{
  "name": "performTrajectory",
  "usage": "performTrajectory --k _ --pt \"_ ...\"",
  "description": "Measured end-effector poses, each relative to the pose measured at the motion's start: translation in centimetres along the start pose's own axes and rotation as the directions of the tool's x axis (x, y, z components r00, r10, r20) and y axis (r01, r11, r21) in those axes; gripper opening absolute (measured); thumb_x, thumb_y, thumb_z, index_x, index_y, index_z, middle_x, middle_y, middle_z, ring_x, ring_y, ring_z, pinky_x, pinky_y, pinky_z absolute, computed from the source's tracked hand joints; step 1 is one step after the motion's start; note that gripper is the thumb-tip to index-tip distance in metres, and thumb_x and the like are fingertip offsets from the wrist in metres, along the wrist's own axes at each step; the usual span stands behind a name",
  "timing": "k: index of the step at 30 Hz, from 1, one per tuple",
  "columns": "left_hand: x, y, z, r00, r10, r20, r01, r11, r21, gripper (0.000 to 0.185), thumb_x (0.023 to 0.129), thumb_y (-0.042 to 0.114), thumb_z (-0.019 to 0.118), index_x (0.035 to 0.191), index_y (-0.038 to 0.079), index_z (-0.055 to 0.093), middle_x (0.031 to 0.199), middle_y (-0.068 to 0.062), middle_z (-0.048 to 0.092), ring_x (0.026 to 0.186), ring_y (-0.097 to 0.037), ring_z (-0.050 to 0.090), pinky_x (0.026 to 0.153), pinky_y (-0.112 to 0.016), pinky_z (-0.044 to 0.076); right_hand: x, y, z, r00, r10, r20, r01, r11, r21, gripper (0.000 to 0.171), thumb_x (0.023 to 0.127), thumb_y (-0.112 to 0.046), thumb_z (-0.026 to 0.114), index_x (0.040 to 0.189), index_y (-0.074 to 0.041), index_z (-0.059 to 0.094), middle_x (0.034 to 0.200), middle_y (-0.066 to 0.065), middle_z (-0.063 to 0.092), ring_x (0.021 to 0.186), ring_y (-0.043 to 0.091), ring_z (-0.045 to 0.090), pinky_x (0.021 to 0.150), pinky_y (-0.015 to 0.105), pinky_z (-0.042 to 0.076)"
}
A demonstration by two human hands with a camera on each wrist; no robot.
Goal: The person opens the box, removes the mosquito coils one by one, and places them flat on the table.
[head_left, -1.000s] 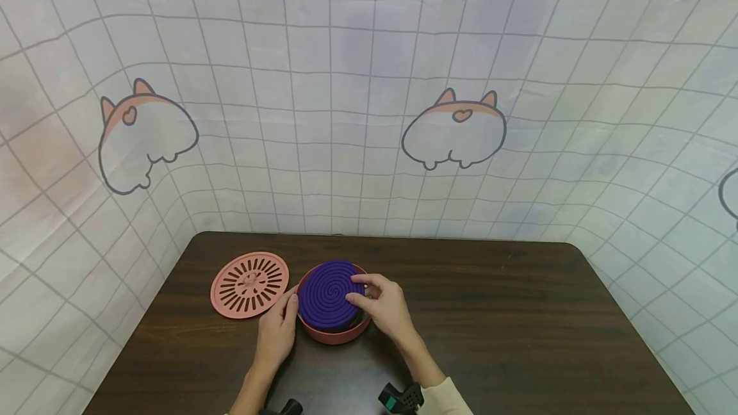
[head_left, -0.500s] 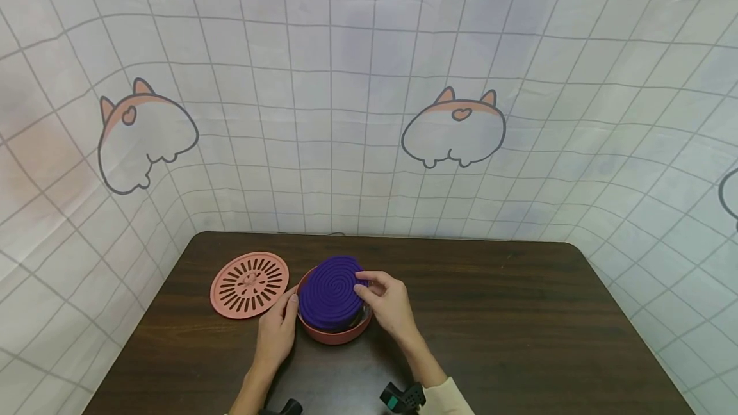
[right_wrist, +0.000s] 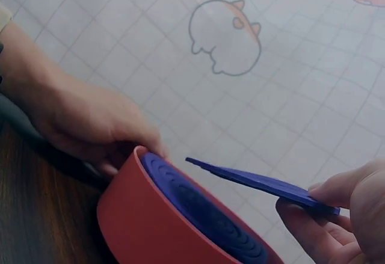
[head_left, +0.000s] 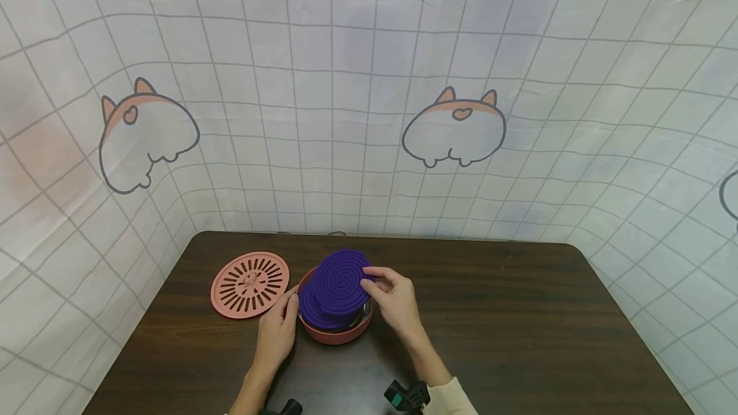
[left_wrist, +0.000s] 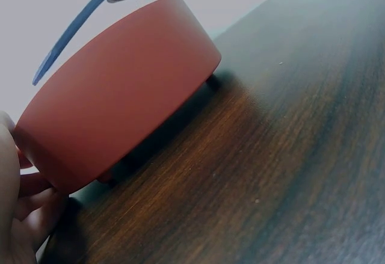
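Coaster (head_left: pixel 340 282), thin, purple and spiral-ridged, is pinched at its edge between thumb and fingers of the right hand (head_left: pixel 395 300) above the smooth, round red box (head_left: pixel 334 338); the left hand (head_left: pixel 275 333) grips the box's side, near a slotted pink lid (head_left: pixel 250 285) on the wood-grained table (head_left: pixel 490 325). Only the right wrist view shows the gap above 1 similar disc (right_wrist: pixel 204 201) inside, only the left wrist view the box's short feet (left_wrist: pixel 106 177).

On that dark wood-grain table (head_left: pixel 496 319) over there, a pink slotted disc (head_left: pixel 236 285) lies just ahead-left of the left hand (head_left: pixel 277 332); touching that hand stands a round red box (head_left: pixel 336 338), seemingly on short feet (left_wrist: pixel 213 82).
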State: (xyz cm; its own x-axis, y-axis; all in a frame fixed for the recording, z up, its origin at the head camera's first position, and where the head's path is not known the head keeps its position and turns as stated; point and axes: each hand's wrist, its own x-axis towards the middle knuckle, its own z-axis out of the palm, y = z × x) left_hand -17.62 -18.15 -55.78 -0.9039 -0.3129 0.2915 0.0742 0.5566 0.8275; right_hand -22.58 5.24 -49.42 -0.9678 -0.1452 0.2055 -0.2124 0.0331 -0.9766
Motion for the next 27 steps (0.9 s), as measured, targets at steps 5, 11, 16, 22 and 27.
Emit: performTrajectory --k 5,11,16,22,27 --pt "0.1 0.0 0.0 1.000 -0.006 0.007 0.006 1.000 -0.002 0.036 0.107 0.029 0.048 0.132 0.011 0.067 0.128 -0.010 0.070 0.121 -0.028 0.065 0.101 -0.050 0.050 0.1 -0.3 -0.3 1.000 0.001 -0.021 0.000 1.000 0.019 0.024 0.088 -0.005 0.074 0.111 0.002 0.073 0.079 0.026 0.073 0.057 0.004 0.058 0.045 0.016 0.031" --pt "0.0 0.1 -0.1 1.000 -0.012 0.015 0.013 1.000 -0.003 0.037 0.107 0.030 0.047 0.132 0.010 0.066 0.129 -0.010 0.070 0.122 -0.028 0.064 0.102 -0.050 0.050 0.4 -0.2 -0.8 0.997 -0.017 -0.073 0.017 1.000 -0.005 0.024 0.088 -0.005 0.075 0.111 0.003 0.073 0.081 0.025 0.074 0.060 0.002 0.061 0.047 0.015 0.037" --pt "0.0 0.1 -0.1 1.000 -0.016 0.018 0.016 1.000 0.003 0.038 0.107 0.030 0.047 0.133 0.011 0.066 0.129 -0.011 0.070 0.123 -0.029 0.064 0.102 -0.050 0.050 0.6 -0.2 -1.5 0.993 -0.037 -0.113 0.038 0.999 0.010 0.024 0.088 -0.004 0.074 0.111 0.004 0.073 0.084 0.026 0.074 0.063 0.003 0.065 0.053 0.016 0.048" --pt "0.1 0.1 -0.2 0.999 -0.035 0.037 0.035 0.999 -0.001 0.039 0.107 0.033 0.047 0.134 0.011 0.065 0.131 -0.010 0.069 0.125 -0.028 0.063 0.103 -0.050 0.049 1.0 0.0 -2.2 0.989 -0.003 -0.149 0.013 0.998 0.063 0.025 0.088 -0.001 0.073 0.112 0.005 0.072 0.087 0.029 0.073 0.067 0.005 0.069 0.061 0.018 0.056" --pt "0.2 0.0 -0.2 0.998 -0.047 0.045 0.047 0.999 -0.008 0.040 0.106 0.035 0.048 0.134 0.012 0.065 0.132 -0.009 0.068 0.126 -0.027 0.062 0.104 -0.049 0.049 1.3 0.3 -2.8 0.982 0.006 -0.191 0.006 0.998 0.062 0.026 0.088 -0.001 0.073 0.113 0.007 0.072 0.088 0.030 0.073 0.066 0.004 0.070 0.061 0.018 0.057"
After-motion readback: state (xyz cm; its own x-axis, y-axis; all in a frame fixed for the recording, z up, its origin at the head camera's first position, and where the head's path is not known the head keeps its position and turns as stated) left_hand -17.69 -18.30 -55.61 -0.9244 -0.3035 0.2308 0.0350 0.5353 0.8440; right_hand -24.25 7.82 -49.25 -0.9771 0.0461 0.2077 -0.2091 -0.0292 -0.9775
